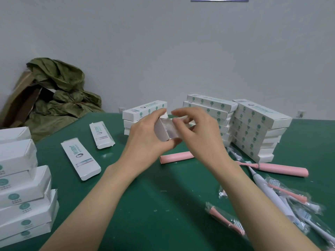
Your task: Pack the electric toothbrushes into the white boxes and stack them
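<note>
- Green bench [163,205] fills the lower view, seen from the head of the person working at it.
- At centre, the left hand [145,140] grips a white box [165,131] round its side, raised off the bench. The right hand [197,134] pinches a flap at the box's open end. Whether anything is inside the box cannot be told.
- Done, by the look of it: closed boxes stand in a left stack [23,187] at 9 o'clock, a low stack [143,113] at 12 and tall stacks [257,127] at 2.
- Not yet packed: a pink handle [176,157] lies just below the hands. At 3 to 4 o'clock a pink toothbrush [282,170], a white toothbrush [268,192] and wrapped brush heads [224,220] lie loose.
- Two flat boxes [80,158] lie at 10 o'clock, seemingly unfilled. The task looks well on but not finished.
- Open bench lies at 6 o'clock, between the forearms.
- The outermost tall stack leans, with toothbrushes at its foot; a careless sweep there could topple it.
- The left stack sits close by the left forearm.
- Beyond the bench's far edge at 10 o'clock slumps a green sack [59,91].
</note>
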Tool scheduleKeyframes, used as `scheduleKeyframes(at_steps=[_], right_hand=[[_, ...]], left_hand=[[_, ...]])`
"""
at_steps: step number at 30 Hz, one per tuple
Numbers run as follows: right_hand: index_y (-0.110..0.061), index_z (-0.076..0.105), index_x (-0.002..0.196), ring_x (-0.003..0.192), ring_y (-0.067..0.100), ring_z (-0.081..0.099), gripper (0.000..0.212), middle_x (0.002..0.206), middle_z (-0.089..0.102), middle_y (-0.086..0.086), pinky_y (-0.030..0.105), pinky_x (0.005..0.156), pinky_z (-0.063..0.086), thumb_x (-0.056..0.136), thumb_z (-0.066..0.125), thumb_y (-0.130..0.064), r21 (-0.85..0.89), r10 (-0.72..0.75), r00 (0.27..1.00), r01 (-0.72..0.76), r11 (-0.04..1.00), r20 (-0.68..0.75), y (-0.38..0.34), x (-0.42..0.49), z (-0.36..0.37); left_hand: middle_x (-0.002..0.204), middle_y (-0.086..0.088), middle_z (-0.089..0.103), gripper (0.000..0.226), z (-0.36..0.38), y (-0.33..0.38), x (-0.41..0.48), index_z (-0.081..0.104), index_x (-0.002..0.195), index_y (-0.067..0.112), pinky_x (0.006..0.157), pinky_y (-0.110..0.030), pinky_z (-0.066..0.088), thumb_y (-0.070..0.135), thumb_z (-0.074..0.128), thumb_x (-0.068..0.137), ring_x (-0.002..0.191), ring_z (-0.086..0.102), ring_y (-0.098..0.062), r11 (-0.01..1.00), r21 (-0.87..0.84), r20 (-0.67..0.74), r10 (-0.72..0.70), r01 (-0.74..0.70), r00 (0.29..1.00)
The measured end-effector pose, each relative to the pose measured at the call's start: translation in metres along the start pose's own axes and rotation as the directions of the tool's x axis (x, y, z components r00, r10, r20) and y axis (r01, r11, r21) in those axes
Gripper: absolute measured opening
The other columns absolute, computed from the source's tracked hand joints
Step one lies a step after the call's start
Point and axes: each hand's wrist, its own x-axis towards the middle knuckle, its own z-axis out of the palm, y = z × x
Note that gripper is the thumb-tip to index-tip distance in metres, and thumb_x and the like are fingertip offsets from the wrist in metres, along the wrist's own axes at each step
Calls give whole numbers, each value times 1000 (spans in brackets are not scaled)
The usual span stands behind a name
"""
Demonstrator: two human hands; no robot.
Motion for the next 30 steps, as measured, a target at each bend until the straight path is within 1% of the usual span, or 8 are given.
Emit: scheduleKeyframes(at_steps=[6, 9, 12, 15, 18, 21, 24, 30], right_hand=[[-22, 70, 87, 97, 17, 39, 24, 94, 46, -1, 29, 70, 27, 95, 50, -32, -263, -80, 978, 130, 956, 193, 6, -3, 4], [-22, 70, 101, 100, 16, 44, 16, 99, 49, -3, 24, 82, 34, 91, 58, -24, -107, -20, 1000, 19, 994, -6, 5, -3, 3], [-24, 46, 129, 90, 3, 55, 44, 105, 54, -8, 18, 79, 44, 88, 62, -24, 151, 181, 981, -169, 974, -68, 3, -1, 0], [-25, 49, 99, 54, 10, 52, 5, 69, 52, -7, 25, 57, 42, 96, 52, -27, 227, 264, 963, -270, 936, 56, 3, 1, 1], [3, 43, 70, 58, 20, 32, 38, 60, 36, 9, 36, 57, 29, 100, 40, -19, 212, 176, 984, -180, 961, 36, -2, 0, 2], [8, 51, 84, 64, 24, 41, 38, 68, 45, 20, 38, 64, 38, 101, 37, -22, 221, 141, 989, -148, 964, 47, -4, -1, 4], [3, 56, 99, 85, 34, 56, 42, 84, 59, 23, 49, 82, 48, 102, 32, -32, 291, 166, 982, -184, 939, 85, -6, -3, 6], [-29, 51, 132, 87, -9, 54, 36, 114, 61, -14, 11, 75, 45, 101, 32, -29, 337, 176, 973, -216, 916, 146, -5, -10, 22]], left_hand=[[114, 9, 62, 68, -2, 5, 1, 53, 130, 25, 77, -2, 34, 28, 74, 66, 101, 52, -5, 1000, 5, 17, 3, -3, 1000], [114, 19, 55, 72, -2, 6, 0, 52, 131, 29, 83, -2, 33, 38, 75, 64, 107, 48, 2, 999, -50, 13, -19, 20, 1000], [120, 25, 50, 81, -4, 5, 0, 49, 133, 34, 91, -4, 31, 50, 76, 59, 114, 45, 6, 992, -120, 8, -35, 35, 999], [137, 22, 43, 109, -5, 2, 0, 36, 141, 38, 102, -19, 32, 62, 79, 44, 126, 38, 3, 991, -115, 132, -47, 62, 990], [144, 24, 31, 124, -1, 5, -3, 18, 144, 47, 96, -7, 24, 63, 77, 37, 125, 28, 11, 999, -51, 231, 11, 1, 973], [136, 15, 46, 102, 3, 5, -3, 26, 139, 51, 97, -9, 31, 46, 84, 54, 124, 40, 6, 964, -264, 129, -3, 37, 992], [114, 10, 60, 45, 5, 4, -2, 53, 112, 28, 92, -11, 39, 18, 78, 76, 110, 53, 4, 879, -478, -27, -20, 5, 999], [85, 17, 63, 20, 18, 4, -2, 56, 87, 27, 82, -24, 48, 21, 64, 70, 87, 59, -8, 866, -499, -99, -30, -23, 995]])
